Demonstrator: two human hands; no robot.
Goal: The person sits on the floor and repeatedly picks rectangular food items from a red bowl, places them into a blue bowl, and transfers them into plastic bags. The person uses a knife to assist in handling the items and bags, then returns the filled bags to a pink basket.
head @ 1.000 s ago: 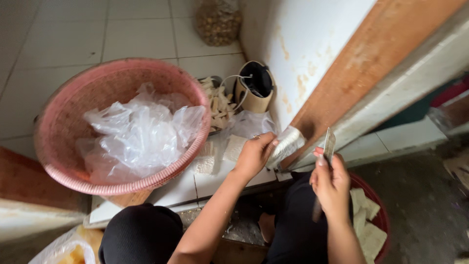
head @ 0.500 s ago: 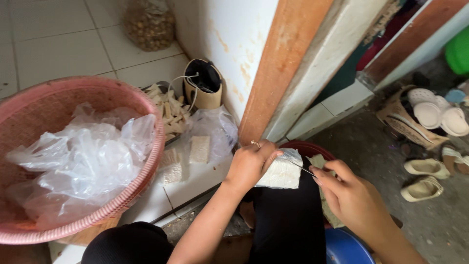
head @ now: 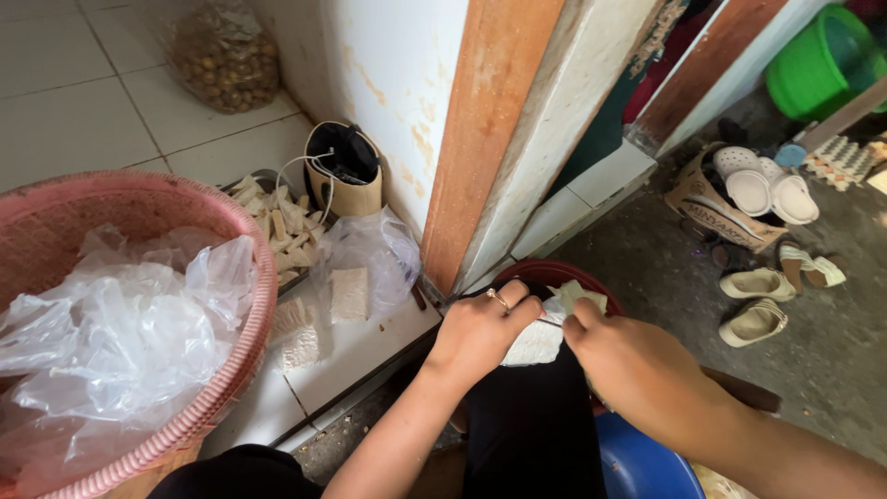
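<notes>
Both hands meet over the near rim of a dark red bowl [head: 545, 273] on the ground. The left hand [head: 480, 331] (a ring on 1 finger) is closed on a whitish block [head: 536, 344], thumb and fingers pinching its upper edge. The right hand [head: 637, 370] has its fingers curled together against the block's right side; whether they grip anything else cannot be told. The block sits between the 2 hands, above the person's dark-clothed lap. To the left, a pink basket [head: 231, 305] lined with clear plastic stands at the edge of the tiled step [head: 360, 356]. Pale slabs in a clear bag [head: 356, 268] lie beside it. A blue tub [head: 637, 467] shows below the right wrist.
</notes>
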